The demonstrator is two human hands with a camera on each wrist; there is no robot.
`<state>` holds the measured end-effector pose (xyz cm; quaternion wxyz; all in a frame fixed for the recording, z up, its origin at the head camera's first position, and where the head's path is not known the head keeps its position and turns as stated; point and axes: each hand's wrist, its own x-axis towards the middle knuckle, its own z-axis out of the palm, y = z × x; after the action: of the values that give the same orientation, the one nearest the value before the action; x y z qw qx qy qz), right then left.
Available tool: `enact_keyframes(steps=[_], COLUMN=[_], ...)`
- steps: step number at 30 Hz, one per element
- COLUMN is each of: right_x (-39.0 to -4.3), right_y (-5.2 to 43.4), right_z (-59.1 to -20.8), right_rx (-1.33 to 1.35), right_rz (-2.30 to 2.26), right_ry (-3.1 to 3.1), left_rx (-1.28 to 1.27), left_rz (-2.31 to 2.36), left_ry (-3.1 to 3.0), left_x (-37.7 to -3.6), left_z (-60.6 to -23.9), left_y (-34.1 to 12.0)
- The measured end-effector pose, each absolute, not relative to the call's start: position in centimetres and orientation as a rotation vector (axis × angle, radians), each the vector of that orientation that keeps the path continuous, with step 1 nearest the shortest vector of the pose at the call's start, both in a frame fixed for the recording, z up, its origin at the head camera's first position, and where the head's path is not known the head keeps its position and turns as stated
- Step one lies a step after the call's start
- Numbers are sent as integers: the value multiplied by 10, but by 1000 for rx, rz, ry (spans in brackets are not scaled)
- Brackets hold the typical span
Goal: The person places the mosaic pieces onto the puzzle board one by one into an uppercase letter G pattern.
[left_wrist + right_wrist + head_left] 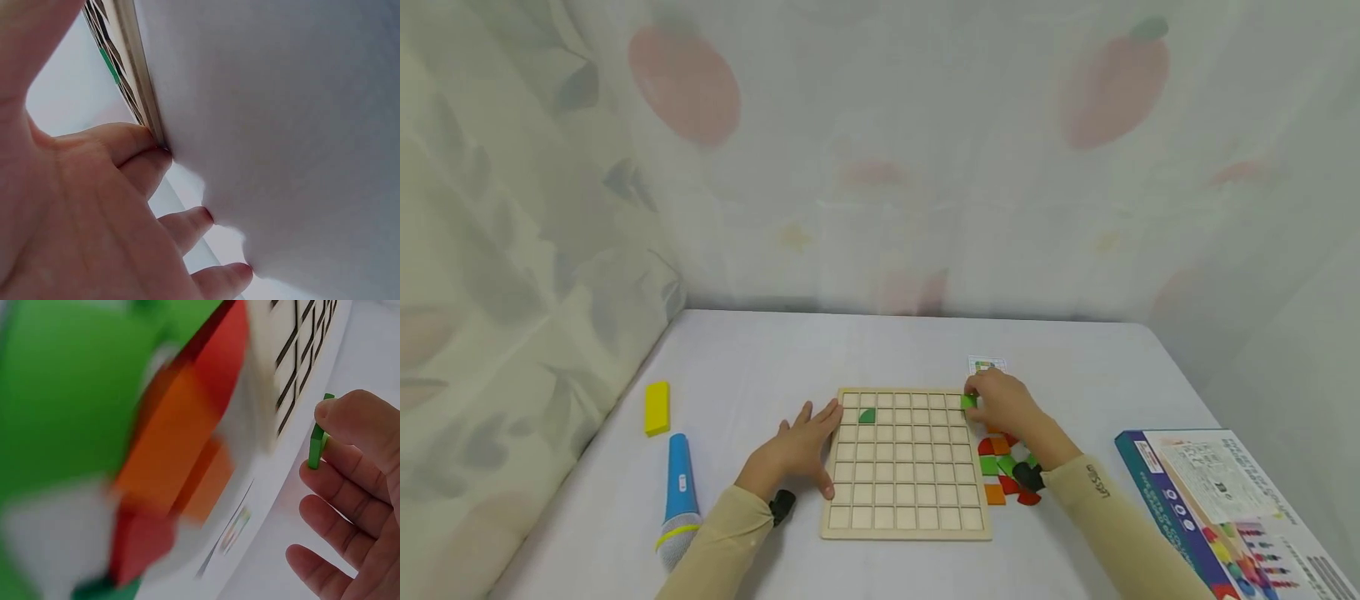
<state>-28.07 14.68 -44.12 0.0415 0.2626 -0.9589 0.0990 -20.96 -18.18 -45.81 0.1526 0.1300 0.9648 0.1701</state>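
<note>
A pale wooden grid board [905,505] lies flat on the white table. One dark green leaf-shaped piece [867,416] sits in a cell near its upper left. My left hand [795,451] rests along the board's left edge, fingers spread and fingertips at the rim, as the left wrist view shows too. Near the board's upper right corner, my right hand [1009,406] pinches a light green tile [317,441] between thumb and fingers. Just below that hand lies a pile of red, orange and green pieces [997,467], partly hidden by the right wrist.
A small pattern card [986,363] lies behind my right hand. At the left are a yellow block [657,408] and a blue toy microphone [681,487]. A printed box [1232,508] occupies the right front corner. Patterned curtains [880,158] hang behind the table.
</note>
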Motion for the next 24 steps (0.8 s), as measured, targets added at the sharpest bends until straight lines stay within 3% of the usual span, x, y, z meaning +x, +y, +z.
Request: enact_keyframes(steps=[14,24], right_x=[-280,-279], right_y=[68,36], right_z=[-445,-448], right_rx=[1093,1116], right_rz=[256,203], right_ry=[-2883,-2983], left_rx=[395,398], left_rz=[492,509], left_ry=[2763,2757], left_x=[-209,-210], left_z=[-456,-464], left_y=[-181,-183])
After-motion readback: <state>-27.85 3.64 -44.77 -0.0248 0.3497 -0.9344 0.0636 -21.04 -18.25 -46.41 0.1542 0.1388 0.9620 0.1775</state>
